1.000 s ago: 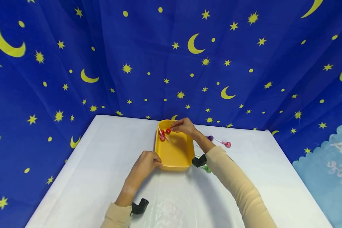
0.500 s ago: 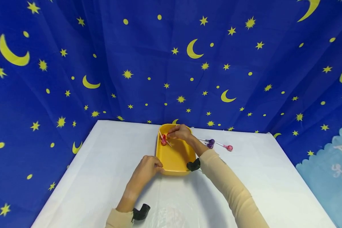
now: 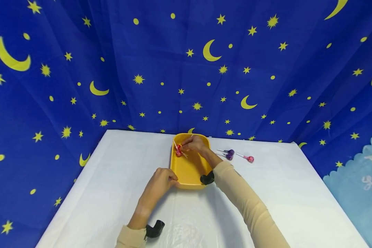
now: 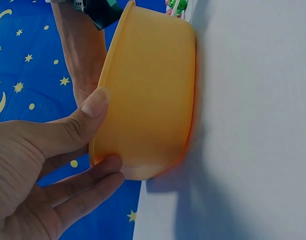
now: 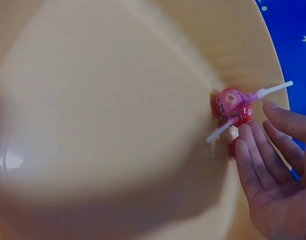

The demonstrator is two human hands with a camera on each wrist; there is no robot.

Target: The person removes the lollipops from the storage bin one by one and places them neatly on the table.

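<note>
A yellow plastic tray (image 3: 187,170) stands on the white table. My left hand (image 3: 161,179) pinches its near left corner; in the left wrist view the thumb (image 4: 95,102) lies on the outer wall near the rim, with fingers below. Inside the tray, against the far left wall, red and pink lollipops (image 5: 230,106) lie bunched with white sticks pointing different ways. My right hand (image 3: 196,144) reaches into the tray. In the right wrist view its fingers (image 5: 265,157) are nearly straight, tips right at the bunch, thumb apart. A red candy (image 5: 233,148) is partly hidden beside the fingertips.
Right of the tray lie purple lollipops (image 3: 229,155) and a pink lollipop (image 3: 249,159). A green-wrapped lollipop (image 4: 180,6) shows beyond the tray in the left wrist view. A blue star-and-moon cloth (image 3: 186,69) hangs behind the table.
My right hand has moved left with a red lollipop to the bunch at the tray's wall, and its fingers have loosened. The purple lollipops have come into fuller view. My left hand stays at the corner.
</note>
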